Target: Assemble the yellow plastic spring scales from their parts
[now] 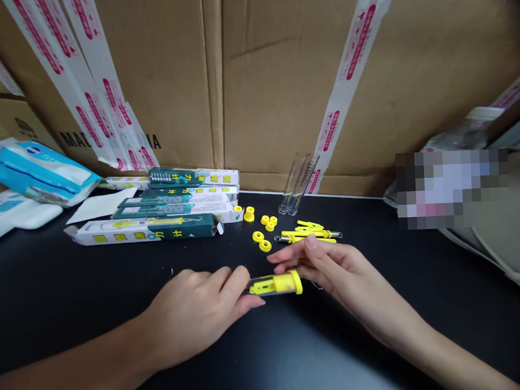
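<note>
My left hand (200,310) is closed around one end of a clear tube with a yellow insert and yellow cap (276,284), held low over the black table (117,281). My right hand (327,267) pinches the capped end of the same tube, fingers curled. Just beyond my right hand lie yellow strips with metal hooks (307,232). Several yellow rings (262,235) are scattered to their left. Two empty clear tubes (297,185) lean against the cardboard wall.
Green and white boxes (157,216) are stacked at the back left, with a white paper sheet (99,205) and blue and white packets (35,176) further left. Taped cardboard cartons (259,74) wall off the back. A grey bag (489,219) lies at the right.
</note>
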`<action>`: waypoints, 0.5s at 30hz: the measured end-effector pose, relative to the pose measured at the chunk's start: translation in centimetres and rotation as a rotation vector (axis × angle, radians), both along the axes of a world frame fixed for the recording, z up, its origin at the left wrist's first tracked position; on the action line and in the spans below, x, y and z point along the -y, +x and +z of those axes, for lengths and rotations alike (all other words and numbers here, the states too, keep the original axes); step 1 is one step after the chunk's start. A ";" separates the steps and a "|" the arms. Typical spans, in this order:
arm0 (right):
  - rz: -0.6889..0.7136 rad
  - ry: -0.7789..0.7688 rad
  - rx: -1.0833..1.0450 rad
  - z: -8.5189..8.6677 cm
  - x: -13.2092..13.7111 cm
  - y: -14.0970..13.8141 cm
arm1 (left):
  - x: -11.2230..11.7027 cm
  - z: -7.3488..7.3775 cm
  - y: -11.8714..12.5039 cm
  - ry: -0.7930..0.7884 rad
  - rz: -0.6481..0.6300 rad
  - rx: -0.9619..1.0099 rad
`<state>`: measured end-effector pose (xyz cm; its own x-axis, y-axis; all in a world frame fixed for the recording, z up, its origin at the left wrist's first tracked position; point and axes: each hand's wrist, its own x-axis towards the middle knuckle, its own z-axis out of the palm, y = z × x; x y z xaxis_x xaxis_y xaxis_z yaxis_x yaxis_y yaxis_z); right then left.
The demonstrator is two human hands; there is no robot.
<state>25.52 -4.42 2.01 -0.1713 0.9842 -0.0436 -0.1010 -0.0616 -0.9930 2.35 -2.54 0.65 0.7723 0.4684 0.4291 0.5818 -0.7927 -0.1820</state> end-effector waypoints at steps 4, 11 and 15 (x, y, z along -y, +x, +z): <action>-0.043 0.020 -0.108 -0.5 0.2 -1.5 | 0.1 -0.3 0.4 0.057 -0.011 -0.026; -0.067 0.106 -0.059 -1.3 1.0 -3.5 | 0.7 -0.5 1.2 0.046 -0.003 -0.084; -0.067 0.088 -0.124 -0.8 1.3 -3.4 | 0.9 -0.6 1.4 0.024 0.015 -0.057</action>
